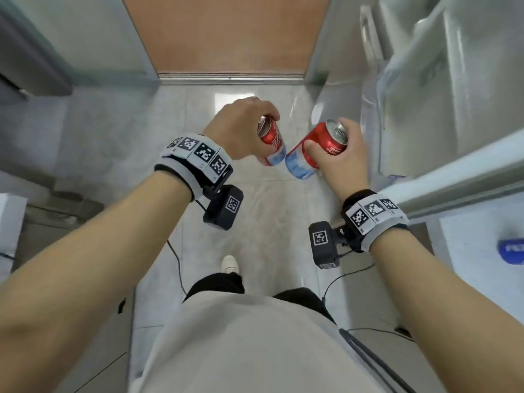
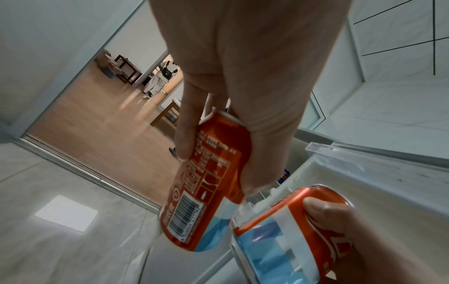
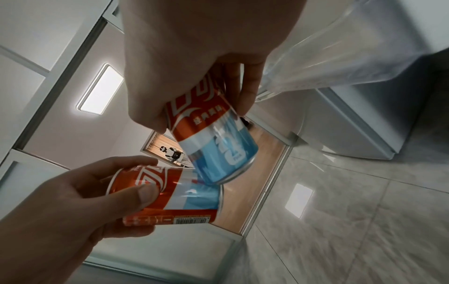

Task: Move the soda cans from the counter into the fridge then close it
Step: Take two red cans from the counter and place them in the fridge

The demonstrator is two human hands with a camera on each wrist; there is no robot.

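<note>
I hold one red-and-blue soda can in each hand, over the tiled floor. My left hand (image 1: 249,123) grips the left can (image 1: 272,143) from above, near its top. My right hand (image 1: 340,154) wraps around the right can (image 1: 314,148), thumb on its side. Both cans are tilted, and their blue bottoms nearly touch. The left wrist view shows the left can (image 2: 204,182) with its barcode, and the right can (image 2: 286,226) beside it. In the right wrist view the right can (image 3: 213,142) is above the left can (image 3: 170,194). The open white fridge (image 1: 453,66) stands just right of my right hand.
A clear fridge door bin (image 1: 377,131) sits close beside the right can. A blue-topped object (image 1: 510,251) lies on a white surface at lower right. A doorway to a wooden floor (image 1: 226,32) is ahead. A grey cabinet (image 1: 28,66) stands at left.
</note>
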